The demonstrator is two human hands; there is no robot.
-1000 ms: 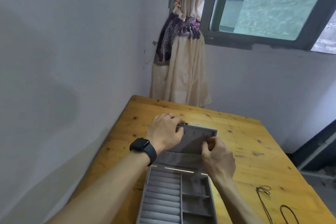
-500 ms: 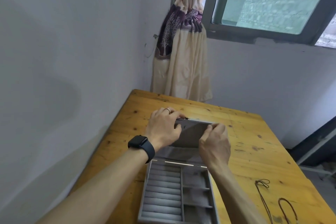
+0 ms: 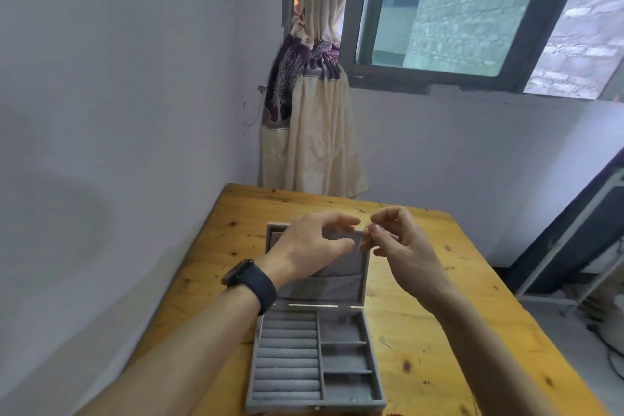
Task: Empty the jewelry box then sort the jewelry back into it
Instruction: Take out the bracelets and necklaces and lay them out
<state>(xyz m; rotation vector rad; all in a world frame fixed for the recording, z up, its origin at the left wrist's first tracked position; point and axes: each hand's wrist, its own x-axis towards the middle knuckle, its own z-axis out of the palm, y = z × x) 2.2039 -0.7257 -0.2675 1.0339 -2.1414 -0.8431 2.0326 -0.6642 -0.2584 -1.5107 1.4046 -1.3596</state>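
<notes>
The jewelry box (image 3: 315,408) stands open on the wooden bench (image 3: 422,324), at the near edge of the frame. Its lid (image 3: 337,280) is thrown back and leans away from the person. The grey lined tray shows ring rolls (image 3: 287,358) on the left and divided compartments (image 3: 344,358) on the right.

Both hands are raised above the lid, close together but not touching the box. The left hand (image 3: 310,246), with a dark watch (image 3: 250,280) on its wrist, has its fingers loosely curved and the thumb set apart from them; nothing is plainly held in it. The right hand (image 3: 401,246) has its fingers curled, with thumb and forefinger tips closed on a thin pale item (image 3: 360,241). That item is too blurred to identify.

Behind the bench a tied cream curtain (image 3: 310,145) hangs beside a window (image 3: 439,10).
</notes>
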